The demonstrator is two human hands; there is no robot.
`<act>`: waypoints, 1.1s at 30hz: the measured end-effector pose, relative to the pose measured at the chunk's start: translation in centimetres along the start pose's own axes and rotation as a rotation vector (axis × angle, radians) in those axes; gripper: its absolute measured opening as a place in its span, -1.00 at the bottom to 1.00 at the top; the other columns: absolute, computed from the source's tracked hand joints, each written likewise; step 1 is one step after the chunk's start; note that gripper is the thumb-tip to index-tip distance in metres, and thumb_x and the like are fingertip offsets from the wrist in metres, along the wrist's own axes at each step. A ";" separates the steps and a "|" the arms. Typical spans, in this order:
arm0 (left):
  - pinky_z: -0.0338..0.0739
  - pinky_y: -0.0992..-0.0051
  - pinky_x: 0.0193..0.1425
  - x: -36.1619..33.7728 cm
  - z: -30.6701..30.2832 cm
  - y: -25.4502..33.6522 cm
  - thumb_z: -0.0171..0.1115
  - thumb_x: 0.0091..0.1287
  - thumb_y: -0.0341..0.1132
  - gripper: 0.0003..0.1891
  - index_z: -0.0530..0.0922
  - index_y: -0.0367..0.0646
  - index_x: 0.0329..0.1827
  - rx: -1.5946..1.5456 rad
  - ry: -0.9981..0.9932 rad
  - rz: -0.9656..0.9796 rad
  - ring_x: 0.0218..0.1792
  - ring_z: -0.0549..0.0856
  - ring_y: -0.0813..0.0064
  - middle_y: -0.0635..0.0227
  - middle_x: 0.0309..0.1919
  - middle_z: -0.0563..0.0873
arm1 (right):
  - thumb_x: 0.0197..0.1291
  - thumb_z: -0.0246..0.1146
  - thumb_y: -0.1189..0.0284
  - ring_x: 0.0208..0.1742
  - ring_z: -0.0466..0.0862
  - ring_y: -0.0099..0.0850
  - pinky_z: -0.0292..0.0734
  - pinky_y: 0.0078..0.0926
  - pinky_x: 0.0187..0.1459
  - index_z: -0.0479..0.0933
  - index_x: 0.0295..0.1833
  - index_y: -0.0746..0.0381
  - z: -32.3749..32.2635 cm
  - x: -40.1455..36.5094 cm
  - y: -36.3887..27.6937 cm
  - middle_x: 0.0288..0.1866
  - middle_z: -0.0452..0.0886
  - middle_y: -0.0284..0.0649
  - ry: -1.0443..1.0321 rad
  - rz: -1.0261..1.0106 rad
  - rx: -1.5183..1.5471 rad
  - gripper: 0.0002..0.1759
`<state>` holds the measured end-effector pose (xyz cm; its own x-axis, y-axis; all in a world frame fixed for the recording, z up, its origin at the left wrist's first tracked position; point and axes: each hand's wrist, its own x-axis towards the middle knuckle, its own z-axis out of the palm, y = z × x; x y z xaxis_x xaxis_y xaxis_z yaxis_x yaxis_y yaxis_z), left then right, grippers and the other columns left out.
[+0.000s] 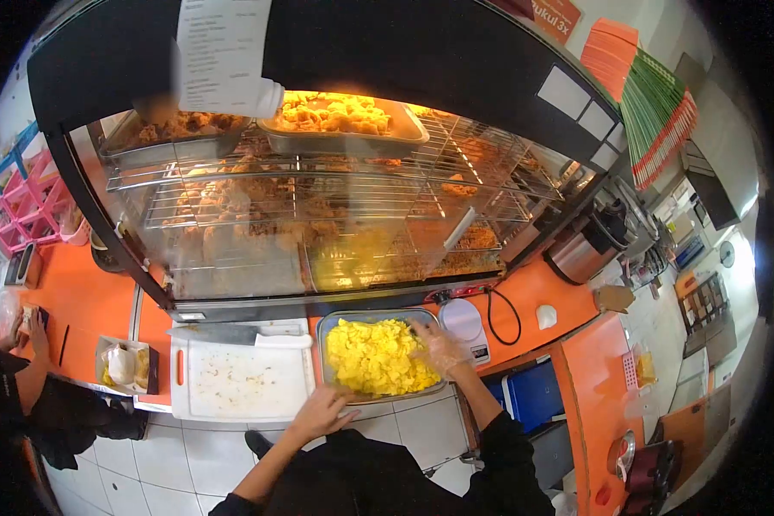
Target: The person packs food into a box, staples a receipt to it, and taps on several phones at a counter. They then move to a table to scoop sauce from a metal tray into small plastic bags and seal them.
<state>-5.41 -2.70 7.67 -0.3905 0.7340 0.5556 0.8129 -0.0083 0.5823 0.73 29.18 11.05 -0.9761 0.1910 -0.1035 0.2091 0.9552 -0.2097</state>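
Note:
A metal tray (328, 320) heaped with yellow scrambled egg (375, 356) rests on the orange counter in front of a glass warming cabinet. My left hand (320, 412) grips the tray's near rim. My right hand (439, 347), in a clear plastic glove, touches the egg at the tray's right side. Whether its fingers pinch any egg cannot be made out.
A white cutting board (242, 380) with a knife (236, 334) lies left of the tray. The cabinet (318, 215) holds fried chicken on racks. A scale (464, 322) stands to the right, a rice cooker (589, 242) beyond. Another person (26, 387) stands at the left by a small food box (125, 365).

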 end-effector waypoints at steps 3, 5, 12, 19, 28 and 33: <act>0.51 0.23 0.01 -0.1 3.4 -1.0 0.36 0.22 -0.27 -0.67 0.54 -0.19 -0.01 -0.022 -0.093 0.017 -0.04 0.60 0.12 0.17 -0.07 0.58 | 0.17 0.27 0.20 0.13 0.54 -0.01 0.53 -0.15 0.08 0.27 0.44 -0.09 -1.1 0.0 -1.9 0.21 0.45 -0.08 -0.117 0.106 0.008 -0.31; 0.51 0.23 0.00 -0.4 4.1 -1.6 0.36 0.22 -0.28 -0.67 0.53 -0.20 -0.01 -0.025 -0.059 -0.020 -0.05 0.60 0.12 0.16 -0.08 0.58 | 0.13 0.29 0.23 0.10 0.55 -0.03 0.54 -0.15 0.05 0.35 0.37 -0.09 0.8 0.2 -0.1 0.16 0.47 -0.10 -0.002 0.023 0.089 -0.36; 0.50 0.22 -0.01 -0.9 4.7 -1.5 0.42 0.19 -0.27 -0.62 0.51 -0.22 -0.01 0.019 -0.016 -0.091 -0.08 0.60 0.10 0.13 -0.11 0.59 | 0.05 0.35 0.31 0.02 0.63 -0.15 0.55 -0.27 0.01 0.54 0.13 -0.05 1.9 0.7 0.1 0.05 0.62 -0.17 0.075 -0.081 0.180 -0.55; 0.50 0.22 0.05 -0.8 3.9 -1.8 0.38 0.23 -0.25 -0.58 0.49 -0.28 0.05 -0.073 -0.082 -0.106 -0.03 0.58 0.03 0.05 -0.07 0.56 | -0.14 0.52 0.36 -0.05 0.67 -0.35 0.54 -0.39 0.02 0.63 -0.14 0.10 0.0 1.5 0.6 -0.09 0.69 -0.25 0.058 0.169 0.588 -0.63; 0.45 0.28 0.23 -0.4 1.6 -1.2 0.33 0.25 -0.34 -0.62 0.49 -0.24 0.09 -0.286 -0.119 -0.154 0.13 0.52 0.09 0.10 0.04 0.50 | 0.01 0.50 0.33 0.27 0.47 -0.36 0.42 -0.37 0.23 0.46 0.23 0.13 -4.2 1.7 -0.1 0.25 0.49 -0.26 -0.068 0.060 0.627 -0.37; 0.45 0.29 0.23 -2.9 -2.8 -0.9 0.32 0.23 -0.43 -0.63 0.49 -0.20 0.10 -0.269 0.023 -0.194 0.14 0.51 0.11 0.13 0.05 0.51 | 0.12 0.27 0.50 0.07 0.54 -0.45 0.46 -0.52 0.12 0.38 0.27 0.23 -10.0 3.6 -10.2 0.07 0.53 -0.26 -0.383 -0.243 0.847 -0.45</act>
<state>-6.23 -6.74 7.14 -0.5391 0.7237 0.4308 0.5806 -0.0512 0.8126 -5.47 22.37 22.51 -0.9442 -0.2214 -0.2439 0.1231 0.4496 -0.8847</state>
